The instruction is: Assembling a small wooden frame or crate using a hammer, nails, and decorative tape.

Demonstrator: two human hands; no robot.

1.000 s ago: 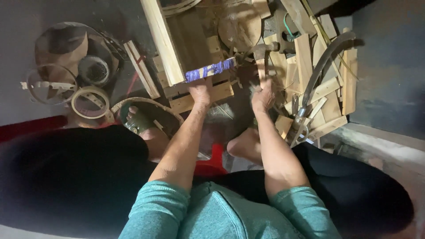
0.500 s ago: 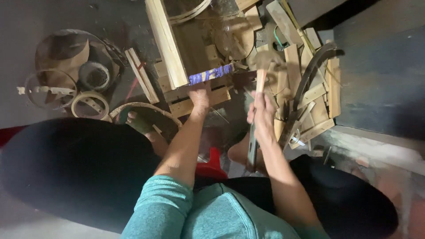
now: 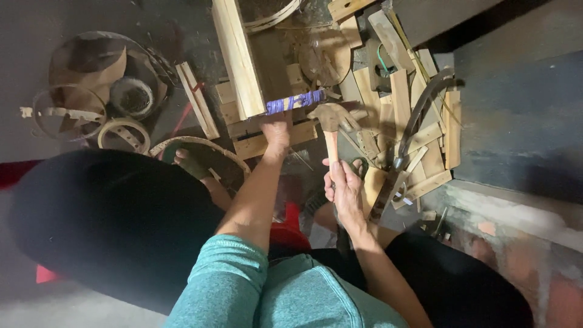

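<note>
1. Dark, dusty floor (image 3: 152, 24), littered with wood; dim room, grey slab at right.
2. Scrap boards (image 3: 401, 103) heaped at upper right, a curved dark strip (image 3: 419, 115) lying over them.
3. Hoops (image 3: 67, 112) and a tape roll (image 3: 124, 135) at left, beside a round basket (image 3: 91, 61).
4. Pale plank (image 3: 237, 58) slanting up from the centre, resting on short blocks (image 3: 267, 136).
5. Purple-wrapped stick (image 3: 297, 100) lying across the plank's lower end, just above the left hand (image 3: 276, 130).
6. Left hand pressed down on the blocks, fingers flat, touching the stick's underside.
7. Hammer (image 3: 331, 130): pale wooden handle, rusty brown head, head up near the stick's right end.
8. Right hand (image 3: 343, 185) closed round the handle's lower part.
9. Against half a second ago: hammer head raised nearer the stick, right hand lower in view; left hand and stick unmoved.
</note>
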